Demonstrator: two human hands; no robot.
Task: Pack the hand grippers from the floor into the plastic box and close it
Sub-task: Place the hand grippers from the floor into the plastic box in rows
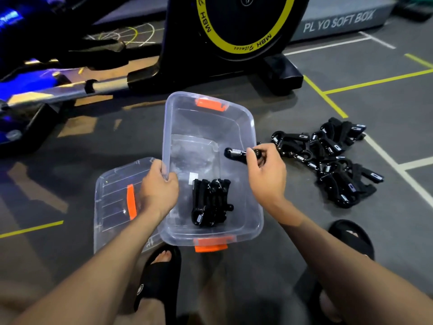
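Nearest the camera, two feet in black slide sandals (159,277) stood on the grey gym floor (351,242), either side of the work. Just beyond them sat the clear plastic box with orange latches (256,216), open, its near latch toward the person. The left hand (157,192) was clenched on the box's left rim, thumb inside the wall, steadying it. Beside that hand, left of the box, the clear plastic lid with an orange handle strip (112,207) lay flat on the floor, partly tucked under the box edge. Inside the box, at the near end, a small bundle of black hand grippers (210,202) lay on the bottom; exact count could not be read. The right hand (266,177) held one black spring-coil hand gripper (236,154) pinched between its fingertips, over the box's right wall, spring end pointing inward. Judgement: these looked light, rigid pieces with stiff handles and a bare steel coil; the foam-like handles should offer the sure hold, the coil a slicker one. Dropping them seemed unlikely to do harm. Farther right, well apart from the box, the pile of black hand grippers on the floor (332,160) waited, tangled, so handles might snag when lifted. Beyond stood a black exercise bike with a yellow-ringed flywheel (243,31).
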